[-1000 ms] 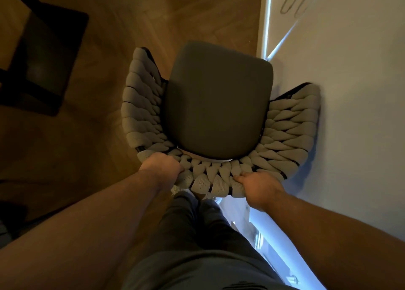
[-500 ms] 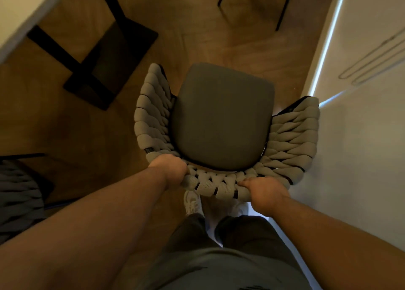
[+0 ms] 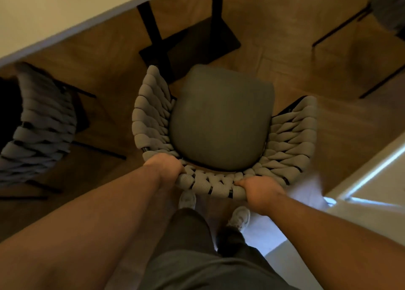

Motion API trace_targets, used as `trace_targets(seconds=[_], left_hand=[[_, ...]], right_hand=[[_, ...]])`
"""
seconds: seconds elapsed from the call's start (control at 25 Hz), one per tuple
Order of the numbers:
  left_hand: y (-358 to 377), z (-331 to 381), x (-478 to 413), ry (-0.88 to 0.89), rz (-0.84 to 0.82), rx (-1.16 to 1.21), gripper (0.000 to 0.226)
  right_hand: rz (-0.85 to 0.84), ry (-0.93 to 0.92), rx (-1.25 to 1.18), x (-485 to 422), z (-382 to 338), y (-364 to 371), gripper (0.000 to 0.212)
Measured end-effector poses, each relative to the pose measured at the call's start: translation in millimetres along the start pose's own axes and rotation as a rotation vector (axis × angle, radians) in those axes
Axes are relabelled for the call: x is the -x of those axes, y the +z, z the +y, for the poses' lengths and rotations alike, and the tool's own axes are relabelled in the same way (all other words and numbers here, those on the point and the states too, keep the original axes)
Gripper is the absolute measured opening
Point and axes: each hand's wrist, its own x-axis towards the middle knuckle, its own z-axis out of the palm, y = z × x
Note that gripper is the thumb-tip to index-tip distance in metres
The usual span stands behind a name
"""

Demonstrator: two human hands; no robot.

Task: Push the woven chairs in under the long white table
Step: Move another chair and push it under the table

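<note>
White desk (image 3: 54, 11) edge runs diagonally across the upper left, with its black base (image 3: 190, 42) on open wood floor (image 3: 295, 55) just ahead of the woven chair (image 3: 221, 118), which is not yet under the desk. Second chair (image 3: 41, 125) stands apart at left. Left hand (image 3: 166, 167) and right hand (image 3: 259, 191) both curl tight over the near backrest rim, gripping it.
</note>
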Motion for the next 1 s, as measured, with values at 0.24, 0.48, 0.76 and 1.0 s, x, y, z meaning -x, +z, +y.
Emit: trace_targets(seconds=[0.24, 0.48, 0.76, 1.0], left_hand=[[9.0, -35.0, -4.4, -0.067, 0.029, 0.165, 0.030], [-4.8, -85.2, -10.4, -0.178, 0.033, 0.320, 0.028], [-34.9, -105.3, -32.5, -0.286, -0.008, 0.495, 0.037], [-64.6, -105.9, -62.6, -0.337, 0.012, 0.587, 0.043]], right_hand=[[-0.012, -0.118, 0.131, -47.1, 4.3, -68.3, 0.061], [0.009, -0.221, 0.278, -107.3, -7.6, -147.3, 0.063], [-0.046, -0.340, 0.434, -181.1, 10.1, -215.7, 0.064], [-0.078, -0.405, 0.581, -225.6, 38.9, -255.3, 0.063]])
